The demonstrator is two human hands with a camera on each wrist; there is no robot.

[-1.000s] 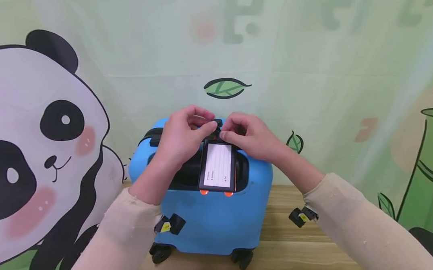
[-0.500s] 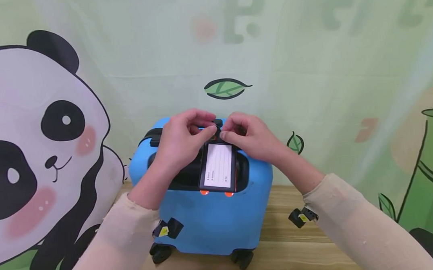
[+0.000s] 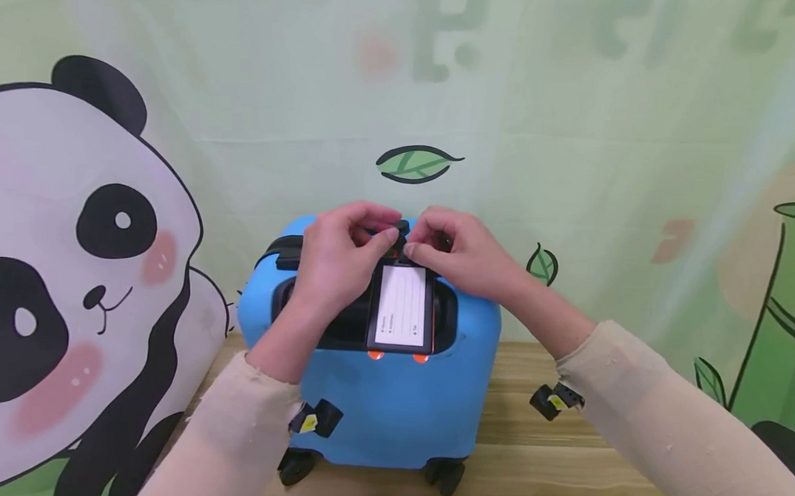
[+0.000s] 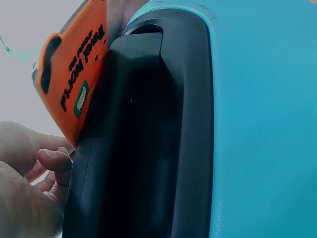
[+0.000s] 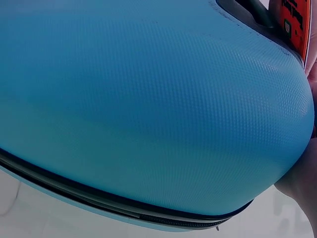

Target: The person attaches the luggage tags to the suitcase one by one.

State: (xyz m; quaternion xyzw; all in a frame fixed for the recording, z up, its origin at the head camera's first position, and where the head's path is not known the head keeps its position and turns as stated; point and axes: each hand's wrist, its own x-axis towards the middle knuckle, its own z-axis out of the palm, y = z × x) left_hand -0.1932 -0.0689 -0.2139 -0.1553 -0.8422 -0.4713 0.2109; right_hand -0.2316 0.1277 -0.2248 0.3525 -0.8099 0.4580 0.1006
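Note:
A small blue suitcase [image 3: 384, 407] stands upright on its wheels. Over its black top handle [image 4: 86, 163] lies a luggage tag [image 3: 400, 311], white card face up in the head view; its orange lettered back shows in the left wrist view. Above the tag, at its strap end [image 3: 400, 249], my two hands meet. My left hand [image 3: 340, 256] pinches the black strap between thumb and fingers from the left. From the right, thumb and bent fingers of my right hand [image 3: 467, 251] pinch the strap too. Fingers hide most of the strap and any buckle.
The suitcase is on a wood-grain surface [image 3: 532, 434]. Close behind hangs a pale green cloth [image 3: 600, 158] printed with a panda [image 3: 119, 290], leaves and bamboo. A small black camera hangs beneath each sleeve cuff.
My left hand and forearm have shifted slightly to the right. The right hand stays almost in place, and the tag and suitcase look unmoved.

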